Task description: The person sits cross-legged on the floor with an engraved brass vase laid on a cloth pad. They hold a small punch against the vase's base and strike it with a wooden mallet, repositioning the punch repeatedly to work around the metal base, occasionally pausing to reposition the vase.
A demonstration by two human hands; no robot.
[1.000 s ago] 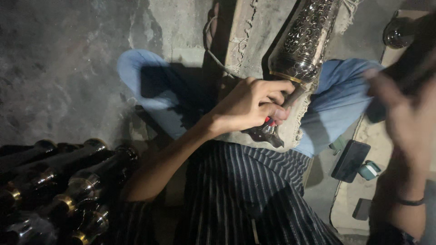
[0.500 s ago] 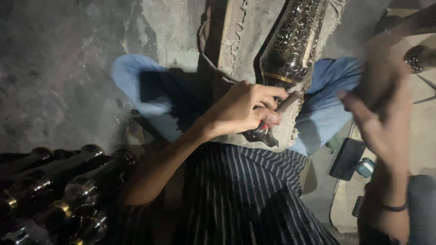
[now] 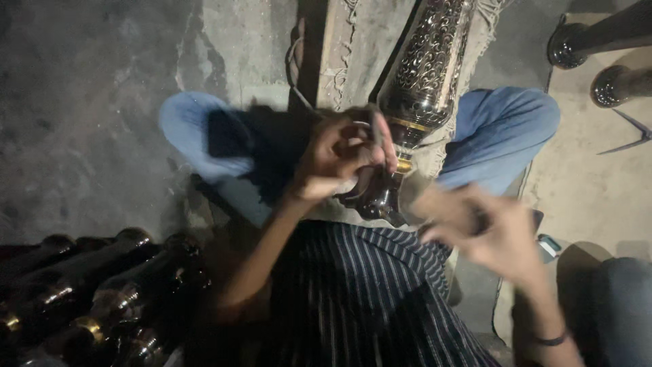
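Note:
A tall dark metal vase (image 3: 428,61) with fine engraved patterns lies on a cloth-covered wooden plank (image 3: 353,47) between my crossed legs. My left hand (image 3: 343,156) is curled around its narrow neck, just above the flared foot (image 3: 377,200). A thin stick-like thing shows between the fingers, but I cannot tell what it is. My right hand (image 3: 492,234) is blurred, low and right of the vase's foot, with a band on the wrist. Whether it holds anything is unclear.
Several dark vases with brass bands (image 3: 102,292) lie stacked at lower left. Two more vase ends (image 3: 577,41) stand at upper right beside a pointed metal tool (image 3: 631,132). A small dark flat device (image 3: 547,245) rests on the floor at right.
My right hand has swung from the far right edge down and left toward the vase's foot. My left hand has shifted slightly up the neck. The view has tilted.

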